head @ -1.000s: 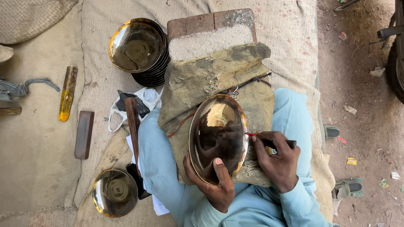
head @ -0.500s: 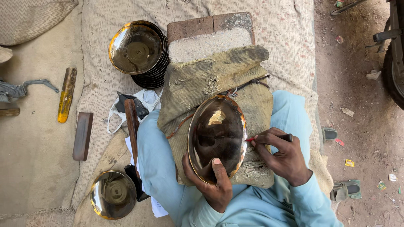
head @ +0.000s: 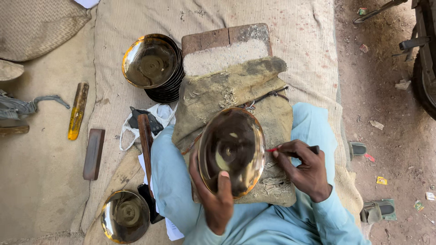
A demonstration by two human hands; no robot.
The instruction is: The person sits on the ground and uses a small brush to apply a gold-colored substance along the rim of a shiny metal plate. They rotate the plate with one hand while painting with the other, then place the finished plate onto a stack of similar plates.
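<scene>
A shiny brass plate (head: 231, 149) rests tilted on a worn burlap pad (head: 227, 90) over my lap. My left hand (head: 213, 199) grips the plate's near rim, thumb lying on its inner face. My right hand (head: 304, 170) holds a thin red-tipped tool (head: 290, 149) like a pen, its tip touching the plate's right rim. My legs in light blue trousers (head: 172, 181) frame the pad on both sides.
A stack of brass plates (head: 152, 63) sits at the upper left on the woven mat. A single brass plate (head: 126, 215) lies at the lower left. A wooden stick (head: 145, 145), a dark block (head: 94, 153) and a yellow-handled tool (head: 77, 111) lie left. Dirt ground with sandals (head: 377, 211) is right.
The plate has tilted slightly, so its reflection has shifted. My right hand stays at the right rim with the tool. The view has drifted a little.
</scene>
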